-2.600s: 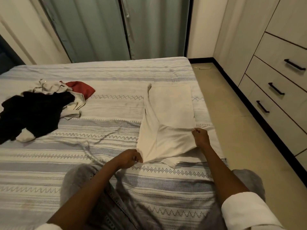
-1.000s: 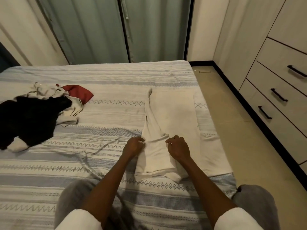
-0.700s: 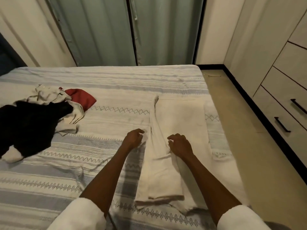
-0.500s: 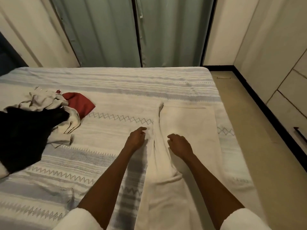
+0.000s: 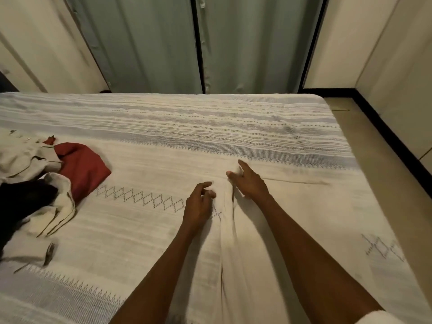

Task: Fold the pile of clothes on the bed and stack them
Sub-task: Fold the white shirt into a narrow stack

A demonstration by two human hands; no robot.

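Note:
A cream garment lies flat on the bed, its left side folded over lengthwise into a long narrow flap. My left hand rests on the flap's left edge near its far end, fingers loosely curled, thumb and forefinger close together at the cloth. My right hand lies just right of the fold with fingers spread and straight, pressing the cloth down. A loose pile of clothes sits at the left edge: a black piece, cream pieces and a dark red one.
Green curtains hang behind the bed's far edge. Bare floor runs along the bed's right side, with a pale wardrobe beyond a black skirting strip.
Both hands slid away from me along the folded flap, from its near end to its far end. The right hand went from curled to spread flat. The camera leaned forward.

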